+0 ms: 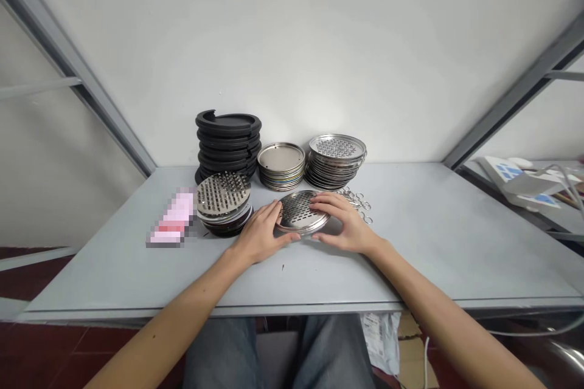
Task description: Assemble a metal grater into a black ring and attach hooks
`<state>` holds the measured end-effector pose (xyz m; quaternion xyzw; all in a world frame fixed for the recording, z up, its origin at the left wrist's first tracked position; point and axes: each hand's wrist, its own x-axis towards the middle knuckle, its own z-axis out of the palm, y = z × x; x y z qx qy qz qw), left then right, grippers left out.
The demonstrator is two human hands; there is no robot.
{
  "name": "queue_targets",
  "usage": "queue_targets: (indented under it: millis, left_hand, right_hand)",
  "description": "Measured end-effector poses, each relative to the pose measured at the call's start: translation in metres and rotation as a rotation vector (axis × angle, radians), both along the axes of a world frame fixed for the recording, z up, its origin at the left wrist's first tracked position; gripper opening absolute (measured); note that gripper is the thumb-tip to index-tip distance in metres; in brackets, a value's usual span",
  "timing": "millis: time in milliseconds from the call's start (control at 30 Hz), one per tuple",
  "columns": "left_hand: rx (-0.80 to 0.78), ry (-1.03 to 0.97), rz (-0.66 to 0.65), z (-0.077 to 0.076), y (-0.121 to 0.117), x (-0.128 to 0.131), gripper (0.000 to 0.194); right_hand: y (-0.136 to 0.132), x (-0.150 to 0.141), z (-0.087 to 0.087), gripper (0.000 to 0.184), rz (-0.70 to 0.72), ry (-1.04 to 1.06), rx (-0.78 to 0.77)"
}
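Note:
A round perforated metal disc [300,211] lies on the grey table [429,237] in front of me. My left hand [261,235] grips its left rim with curled fingers. My right hand [345,222] curls over its right rim, fingers resting on top. A stack of finished pieces topped by a studded metal disc [223,193] sits just left of my left hand. Behind stand a stack of black rubber rings [228,144], a stack of flat metal plates [281,165] and a stack of perforated metal discs [337,159]. Small metal rings [360,200] lie beside my right hand.
A blurred pink object [172,226] lies at the left of the table. A white wall stands close behind the stacks. Grey metal frame struts [515,97] slant up on both sides. Another bench with papers and a cable [524,185] is at the right.

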<state>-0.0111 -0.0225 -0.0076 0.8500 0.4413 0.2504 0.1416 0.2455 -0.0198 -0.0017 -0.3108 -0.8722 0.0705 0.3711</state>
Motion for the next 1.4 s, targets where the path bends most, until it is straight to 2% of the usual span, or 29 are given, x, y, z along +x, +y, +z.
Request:
queue_targets:
  millis: [133, 367, 600, 800, 900, 1033, 1200, 1300, 1400]
  left_hand:
    - [-0.007, -0.035, 0.024, 0.000, 0.000, 0.000, 0.076]
    - [0.038, -0.100, -0.037, -0.002, 0.001, 0.002, 0.077]
    - [0.170, -0.264, -0.058, 0.004, 0.006, 0.005, 0.041]
    - [0.240, -0.367, -0.133, 0.013, 0.006, 0.007, 0.025]
    - [0.235, -0.342, -0.181, 0.013, 0.006, 0.008, 0.027]
    - [0.296, -0.211, -0.212, 0.011, 0.006, 0.012, 0.030]
    - [0.380, -0.141, -0.239, 0.011, 0.011, 0.019, 0.027]
    - [0.371, -0.203, -0.234, 0.012, 0.014, 0.020, 0.032]
    - [0.346, -0.297, -0.172, 0.012, 0.016, 0.017, 0.047]
  right_hand:
    - [0.005, 0.001, -0.004, 0.033, -0.045, -0.017, 0.059]
    - [0.006, 0.002, -0.005, 0.028, -0.070, 0.041, 0.045]
    - [0.007, 0.006, -0.006, 0.027, -0.102, 0.237, -0.117]
    - [0.008, 0.004, 0.000, 0.022, -0.104, 0.289, -0.211]
    - [0.006, 0.005, 0.001, 0.026, -0.155, 0.228, -0.145]
    - [0.003, 0.007, 0.002, 0.040, -0.168, 0.174, -0.034]
    - [0.003, 0.008, -0.001, 0.025, -0.089, 0.124, 0.015]
    - [0.005, 0.008, -0.001, 0.023, -0.080, 0.194, -0.006]
    - [0.005, 0.009, -0.001, 0.020, -0.111, 0.294, -0.113]
